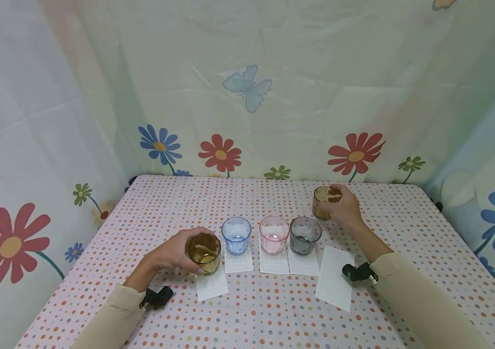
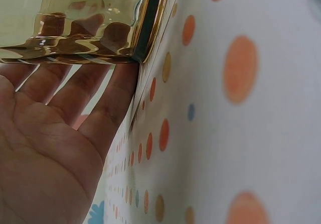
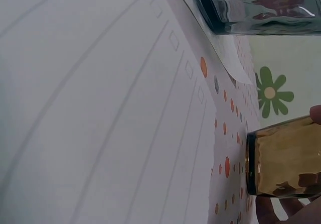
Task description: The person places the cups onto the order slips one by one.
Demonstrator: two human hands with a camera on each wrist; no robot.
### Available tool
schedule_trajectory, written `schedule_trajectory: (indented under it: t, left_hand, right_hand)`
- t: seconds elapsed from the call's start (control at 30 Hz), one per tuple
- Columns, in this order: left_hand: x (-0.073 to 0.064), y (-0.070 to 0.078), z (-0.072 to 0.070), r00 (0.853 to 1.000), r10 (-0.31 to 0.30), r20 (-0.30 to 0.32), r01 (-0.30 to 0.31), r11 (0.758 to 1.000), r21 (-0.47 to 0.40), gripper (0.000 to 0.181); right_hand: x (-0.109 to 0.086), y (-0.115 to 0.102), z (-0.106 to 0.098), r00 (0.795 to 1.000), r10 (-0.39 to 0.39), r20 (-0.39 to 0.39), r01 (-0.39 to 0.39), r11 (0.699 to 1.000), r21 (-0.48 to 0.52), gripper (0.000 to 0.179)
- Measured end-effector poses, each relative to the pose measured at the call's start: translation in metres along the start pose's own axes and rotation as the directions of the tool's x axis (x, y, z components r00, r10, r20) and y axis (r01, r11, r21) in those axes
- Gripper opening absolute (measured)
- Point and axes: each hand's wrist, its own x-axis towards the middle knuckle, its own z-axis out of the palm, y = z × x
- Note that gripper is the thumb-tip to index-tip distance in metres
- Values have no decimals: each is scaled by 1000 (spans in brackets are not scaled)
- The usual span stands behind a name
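Observation:
My left hand (image 1: 182,251) holds an amber glass tumbler (image 1: 206,259) by its side, with the thumb at the front and fingers around the back. Its thick base is right at the paper slip (image 1: 212,287) in the left wrist view. At the back right, my right hand (image 1: 345,207) grips another amber tumbler (image 1: 320,211), seen from the side in the right wrist view (image 3: 286,158). Between the hands stand a blue glass (image 1: 236,237), a pink glass (image 1: 274,237) and a grey glass (image 1: 305,237), each upright over a white slip.
A lined paper slip (image 1: 334,278) lies at the right with no glass on it. The dotted tablecloth (image 1: 265,315) covers the table, and a flowered curtain (image 1: 300,111) hangs behind it. Dark wrist cameras (image 1: 158,296) sit on both sleeves.

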Motion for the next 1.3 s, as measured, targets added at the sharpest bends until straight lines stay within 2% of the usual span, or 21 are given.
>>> schedule_trajectory:
  t: [0.23,0.9,1.07,1.3]
  left_hand:
    - [-1,1,0,1000,-17,-16,17,1000,14,81]
    - [-1,0,0,1000,-6,-5,6,1000,-14,79]
    - [0,-1,-1,1000,1,0,-1,1000,-15,78]
    - [-1,-1,0,1000,-12,-4,12,1000,-8,79]
  right_hand:
    - [-1,-3,-1,1000,-17,0,17,1000,-16,75]
    - [-8,-2,-6,999,-44,7,44,996,-74,72]
    - [-14,-1,-9,997,-80,-1,80,995,-67,71]
    - [-27,-8,-17,993,-114,10,115,988,-107,67]
